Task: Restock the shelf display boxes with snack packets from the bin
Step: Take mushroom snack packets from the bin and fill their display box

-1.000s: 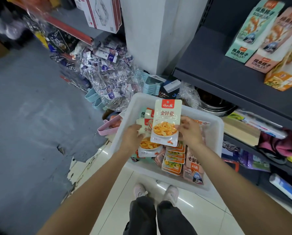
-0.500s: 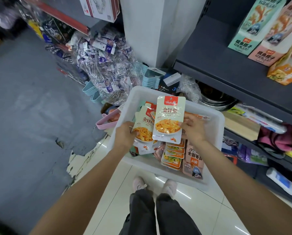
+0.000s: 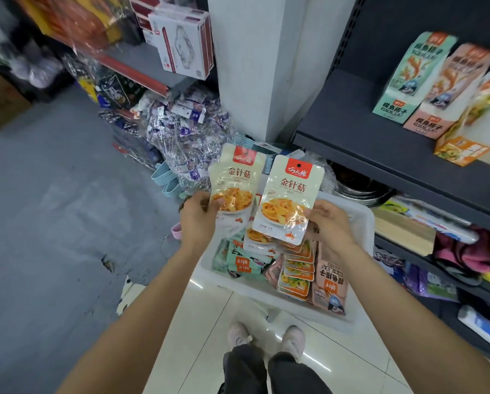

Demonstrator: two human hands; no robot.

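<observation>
Both hands are pinching cream snack packets above the white bin (image 3: 363, 223): the left hand (image 3: 195, 220) is closing on one packet (image 3: 234, 184); the right hand (image 3: 327, 223) is clamping another (image 3: 288, 197). Stacking them squarely first should be helping; they are needing to slide upright into the shelf display boxes (image 3: 437, 89), up and to the right.

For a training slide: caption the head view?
Each hand lifts a mushroom packet above the white bin.

Readable on both cream packets (image 3: 289, 199), one in each hand: 金针菇, under a red brand tab too stylised to make out. On the green display box (image 3: 408, 78) and pink display box (image 3: 448, 95) at the shelf's front edge: 摸鱼搭子. Same characters, upside down, on pink bin packet (image 3: 330, 282).
</observation>
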